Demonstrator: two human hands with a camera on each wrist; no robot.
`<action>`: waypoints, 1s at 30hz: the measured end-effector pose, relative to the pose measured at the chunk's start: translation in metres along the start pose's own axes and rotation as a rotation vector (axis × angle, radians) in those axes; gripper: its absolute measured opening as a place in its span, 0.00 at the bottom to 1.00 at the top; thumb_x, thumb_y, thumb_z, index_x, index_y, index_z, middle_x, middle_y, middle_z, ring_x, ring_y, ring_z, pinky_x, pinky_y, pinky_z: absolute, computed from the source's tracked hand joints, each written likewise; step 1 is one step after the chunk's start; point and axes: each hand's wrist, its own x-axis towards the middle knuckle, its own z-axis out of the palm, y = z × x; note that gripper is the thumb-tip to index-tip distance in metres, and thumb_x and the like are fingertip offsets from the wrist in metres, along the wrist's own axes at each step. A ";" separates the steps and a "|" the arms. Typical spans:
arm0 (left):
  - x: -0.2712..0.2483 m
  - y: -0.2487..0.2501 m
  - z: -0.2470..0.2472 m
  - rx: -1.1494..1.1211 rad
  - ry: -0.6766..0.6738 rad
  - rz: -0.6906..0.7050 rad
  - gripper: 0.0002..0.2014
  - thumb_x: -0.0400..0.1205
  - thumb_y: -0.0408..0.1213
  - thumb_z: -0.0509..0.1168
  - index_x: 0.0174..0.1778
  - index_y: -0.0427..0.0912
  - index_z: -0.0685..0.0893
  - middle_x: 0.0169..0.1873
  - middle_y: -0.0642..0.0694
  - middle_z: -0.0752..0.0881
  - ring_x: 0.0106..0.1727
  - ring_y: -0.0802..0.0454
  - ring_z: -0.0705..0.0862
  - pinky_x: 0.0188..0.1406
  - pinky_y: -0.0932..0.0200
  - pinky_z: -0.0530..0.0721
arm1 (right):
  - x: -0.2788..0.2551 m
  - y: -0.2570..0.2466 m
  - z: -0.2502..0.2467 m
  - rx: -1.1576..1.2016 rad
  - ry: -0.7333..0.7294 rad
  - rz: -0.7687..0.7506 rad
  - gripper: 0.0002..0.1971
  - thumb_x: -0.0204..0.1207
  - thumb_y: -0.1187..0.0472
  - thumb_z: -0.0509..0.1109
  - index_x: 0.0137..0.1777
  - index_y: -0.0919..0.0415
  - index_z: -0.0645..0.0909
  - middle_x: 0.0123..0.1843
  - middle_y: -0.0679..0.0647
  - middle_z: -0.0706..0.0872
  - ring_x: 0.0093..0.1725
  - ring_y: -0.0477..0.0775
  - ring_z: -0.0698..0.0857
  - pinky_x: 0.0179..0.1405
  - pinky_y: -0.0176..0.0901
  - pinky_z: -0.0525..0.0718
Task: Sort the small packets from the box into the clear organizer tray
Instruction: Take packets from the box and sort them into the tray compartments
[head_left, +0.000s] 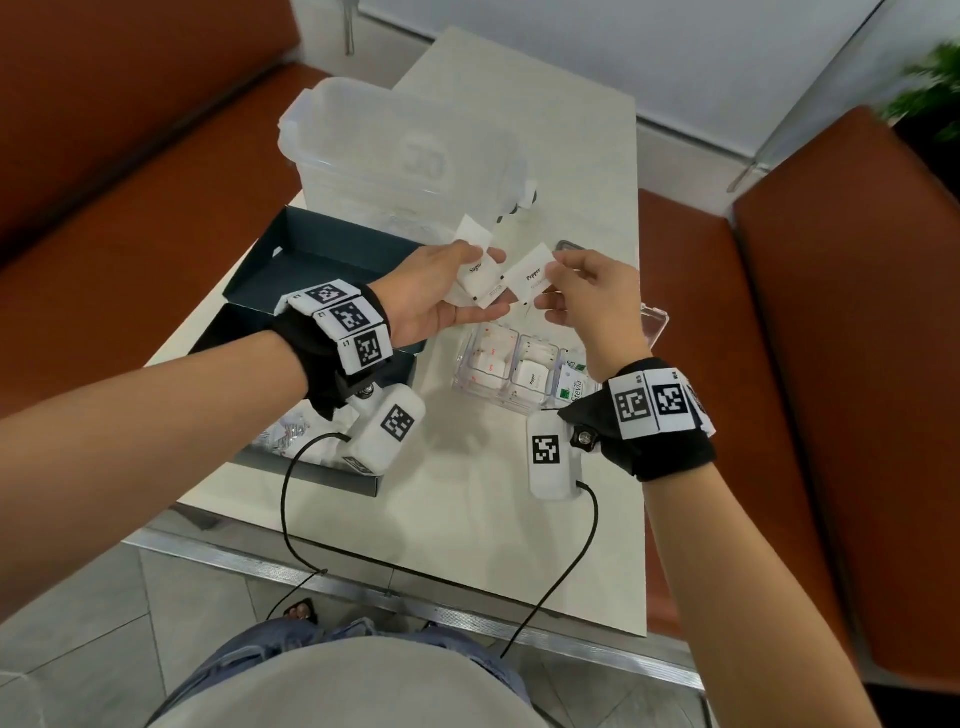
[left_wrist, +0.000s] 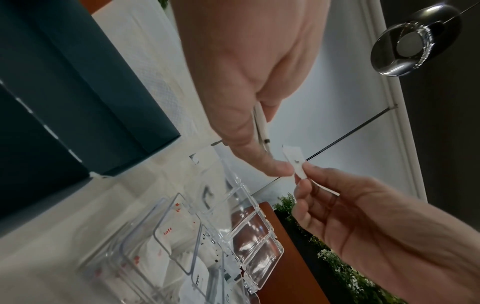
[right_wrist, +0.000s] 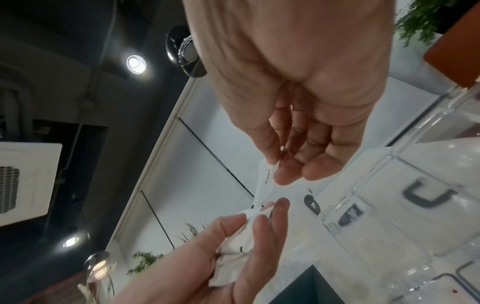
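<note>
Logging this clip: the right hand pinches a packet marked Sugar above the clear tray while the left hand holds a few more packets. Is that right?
Not quite. The packet pinched by the right hand reads Pepper, not Sugar, as the head view shows. The Sugar packet is among those in the left hand. The rest holds: both hands are above the clear tray.

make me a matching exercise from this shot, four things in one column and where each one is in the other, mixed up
Things:
1. Pepper packet
2. Sugar packet
3. clear organizer tray
4. dark box

Places:
A. on the table below the right hand
B. held in the left hand
C. on the table under the left forearm
D. pinched in the right hand's fingers

Pairs: 1-D, 2-B, 3-A, 4-C
</note>
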 end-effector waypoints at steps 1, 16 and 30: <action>0.000 0.000 0.000 0.006 -0.008 0.011 0.11 0.89 0.36 0.58 0.56 0.35 0.84 0.45 0.36 0.92 0.45 0.41 0.92 0.37 0.54 0.90 | 0.000 -0.001 -0.003 0.032 -0.001 0.011 0.05 0.80 0.67 0.67 0.46 0.56 0.81 0.41 0.57 0.87 0.32 0.49 0.85 0.35 0.40 0.84; -0.007 0.004 0.008 0.132 -0.010 -0.013 0.09 0.83 0.33 0.67 0.57 0.36 0.83 0.50 0.39 0.89 0.46 0.47 0.90 0.33 0.60 0.88 | 0.009 0.003 -0.009 -0.143 -0.158 0.002 0.02 0.75 0.67 0.73 0.43 0.63 0.87 0.31 0.54 0.83 0.29 0.47 0.81 0.41 0.42 0.86; -0.013 -0.002 0.006 0.499 -0.202 0.023 0.10 0.84 0.31 0.67 0.60 0.45 0.82 0.55 0.43 0.85 0.52 0.48 0.83 0.37 0.63 0.85 | 0.022 -0.011 -0.010 0.105 -0.355 0.033 0.06 0.77 0.70 0.71 0.52 0.64 0.86 0.35 0.54 0.88 0.31 0.44 0.83 0.38 0.37 0.85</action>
